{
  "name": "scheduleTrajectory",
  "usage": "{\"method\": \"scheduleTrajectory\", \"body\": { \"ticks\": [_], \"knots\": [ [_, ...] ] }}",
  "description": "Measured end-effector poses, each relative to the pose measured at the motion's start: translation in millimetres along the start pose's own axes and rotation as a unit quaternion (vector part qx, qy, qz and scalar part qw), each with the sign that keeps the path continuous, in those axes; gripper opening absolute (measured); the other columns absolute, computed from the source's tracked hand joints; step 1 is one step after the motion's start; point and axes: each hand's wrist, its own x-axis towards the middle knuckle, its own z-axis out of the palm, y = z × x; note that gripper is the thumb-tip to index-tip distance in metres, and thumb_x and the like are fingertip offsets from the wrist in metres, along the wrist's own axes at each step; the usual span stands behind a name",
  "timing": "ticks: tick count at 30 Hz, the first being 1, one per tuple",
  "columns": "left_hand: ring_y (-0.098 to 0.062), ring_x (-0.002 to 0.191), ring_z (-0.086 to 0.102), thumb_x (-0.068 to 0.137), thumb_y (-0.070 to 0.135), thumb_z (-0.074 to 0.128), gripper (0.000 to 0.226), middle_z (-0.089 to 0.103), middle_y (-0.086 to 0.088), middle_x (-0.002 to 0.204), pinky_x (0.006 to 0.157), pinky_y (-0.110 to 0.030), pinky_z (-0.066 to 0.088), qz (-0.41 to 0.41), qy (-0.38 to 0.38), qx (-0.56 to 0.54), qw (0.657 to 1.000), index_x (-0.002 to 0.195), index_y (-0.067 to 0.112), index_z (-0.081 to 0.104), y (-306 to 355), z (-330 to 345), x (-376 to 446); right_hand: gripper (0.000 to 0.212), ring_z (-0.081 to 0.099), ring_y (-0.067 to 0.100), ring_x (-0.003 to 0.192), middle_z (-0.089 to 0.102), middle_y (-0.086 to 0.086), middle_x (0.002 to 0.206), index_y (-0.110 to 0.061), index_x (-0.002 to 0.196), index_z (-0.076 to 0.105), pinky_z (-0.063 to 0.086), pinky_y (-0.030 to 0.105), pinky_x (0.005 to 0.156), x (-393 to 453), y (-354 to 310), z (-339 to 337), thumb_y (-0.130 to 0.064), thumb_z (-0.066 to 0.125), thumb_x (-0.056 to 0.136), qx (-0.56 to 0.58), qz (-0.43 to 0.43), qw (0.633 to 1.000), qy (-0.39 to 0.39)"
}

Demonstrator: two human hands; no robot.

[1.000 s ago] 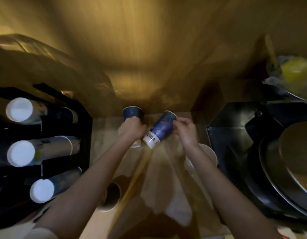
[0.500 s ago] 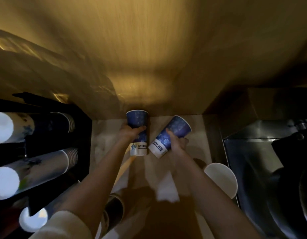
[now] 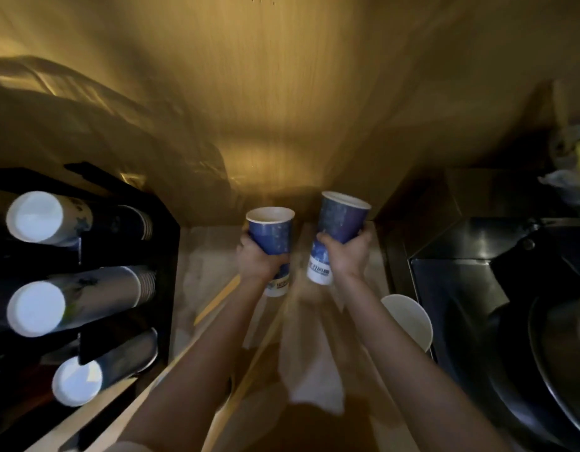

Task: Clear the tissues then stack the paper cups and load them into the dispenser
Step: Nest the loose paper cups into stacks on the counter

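Head view: left hand [image 3: 257, 261] wraps one blue cup [image 3: 271, 238], right hand [image 3: 348, 252] another [image 3: 339, 228], both upright above the counter, apart. Risk: misaligned nesting crushes a rim; white tissue [image 3: 314, 370] on the counter remains uncleared beside the dispenser [image 3: 164, 288].

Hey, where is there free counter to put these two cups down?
Bare counter lies between the dispenser and the left hand. Nearer you it is crowded: tissues under the arms, a white bowl by the right.

left hand [image 3: 257, 261]: I raised its blue cup [image 3: 271, 236] off the counter | right hand [image 3: 347, 254]: I swung its tilted cup [image 3: 339, 223] upright, mouth up
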Motion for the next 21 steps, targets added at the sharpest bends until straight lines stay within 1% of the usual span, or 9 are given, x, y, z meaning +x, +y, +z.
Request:
{"method": "scheduleTrajectory", "body": {
  "ticks": [2,5,8,10,12,15,17,19,21],
  "knots": [
    [-0.035,0.118,0.048,0.056,0.013,0.084,0.082,0.049,-0.020,0.127,0.095,-0.041,0.042,0.042,0.008,-0.005,0.999,0.123,0.001,0.039,-0.7,2.2,-23.9,0.078,0.056,0.029,0.113,0.054,0.018,0.130,-0.004,0.130,0.036,0.041,0.032,0.095,-10.9,-19.8,-15.1,-0.008,0.079,0.065,-0.010,-0.071,0.997,0.005],
    [-0.028,0.122,0.048,0.055,0.012,0.085,0.089,0.050,-0.012,0.132,0.099,-0.039,0.044,0.112,-0.005,-0.041,0.993,0.131,0.010,0.038,-15.9,6.5,-57.3,0.083,0.050,0.017,0.117,0.050,0.010,0.135,-0.012,0.134,0.033,0.038,0.028,0.098,-31.4,-44.3,-39.0,-0.014,0.080,0.066,0.002,-0.168,0.986,-0.003],
    [-0.018,0.118,0.049,0.057,0.014,0.084,0.086,0.054,-0.003,0.128,0.093,-0.032,0.044,0.186,-0.007,-0.067,0.980,0.130,0.019,0.040,-37.1,7.3,-87.0,0.086,0.044,0.003,0.119,0.047,-0.008,0.130,-0.021,0.135,0.032,0.036,0.022,0.101,-55.1,-58.0,-61.2,-0.021,0.081,0.065,0.021,-0.245,0.969,-0.010],
    [-0.013,0.116,0.049,0.058,0.016,0.084,0.083,0.054,0.003,0.125,0.092,-0.031,0.046,0.207,-0.009,-0.083,0.975,0.129,0.022,0.041,-48.6,5.7,-101.7,0.086,0.042,-0.007,0.115,0.042,-0.022,0.122,-0.026,0.134,0.032,0.036,0.017,0.100,-73.2,-60.5,-72.7,-0.026,0.082,0.064,0.018,-0.282,0.959,-0.020],
    [-0.016,0.117,0.050,0.058,0.015,0.084,0.083,0.055,0.000,0.126,0.094,-0.035,0.047,0.211,-0.011,-0.079,0.974,0.129,0.020,0.041,-57.7,4.5,-111.2,0.085,0.044,-0.010,0.114,0.041,-0.031,0.119,-0.030,0.131,0.033,0.037,0.017,0.101,-90.0,-54.1,-79.4,-0.032,0.083,0.062,0.016,-0.304,0.951,-0.046],
    [-0.023,0.118,0.053,0.057,0.009,0.084,0.085,0.057,-0.009,0.128,0.092,-0.033,0.045,0.204,-0.019,-0.081,0.975,0.131,0.014,0.042,-69.5,3.7,-120.1,0.088,0.048,-0.003,0.118,0.048,-0.018,0.124,-0.021,0.131,0.034,0.042,0.019,0.099,-108.4,-31.2,-82.2,-0.036,0.081,0.059,0.015,-0.316,0.945,-0.081],
    [-0.024,0.117,0.053,0.057,0.007,0.084,0.087,0.057,-0.010,0.128,0.089,-0.026,0.041,0.192,-0.027,-0.084,0.977,0.132,0.011,0.041,-75.9,2.7,-124.7,0.098,0.046,-0.002,0.122,0.044,-0.007,0.132,-0.015,0.138,0.027,0.043,0.018,0.098,-116.1,-14.0,-82.4,-0.029,0.084,0.059,0.012,-0.310,0.945,-0.103],
    [-0.025,0.117,0.054,0.057,0.008,0.085,0.089,0.056,-0.011,0.129,0.089,-0.025,0.040,0.182,-0.036,-0.083,0.979,0.134,0.011,0.040,-80.7,2.6,-128.9,0.105,0.039,-0.008,0.125,0.037,-0.006,0.139,-0.019,0.142,0.017,0.043,0.019,0.101,-123.3,1.0,-82.2,-0.022,0.083,0.061,-0.016,-0.306,0.943,-0.132],
    [-0.025,0.117,0.054,0.057,0.014,0.085,0.091,0.056,-0.010,0.130,0.088,-0.025,0.040,0.175,-0.043,-0.082,0.980,0.135,0.012,0.038,-83.6,2.3,-134.1,0.107,0.033,-0.014,0.127,0.033,-0.006,0.144,-0.030,0.143,0.012,0.043,0.026,0.104,-129.2,14.2,-81.2,-0.023,0.082,0.063,-0.055,-0.314,0.935,-0.157]
  ]
}}
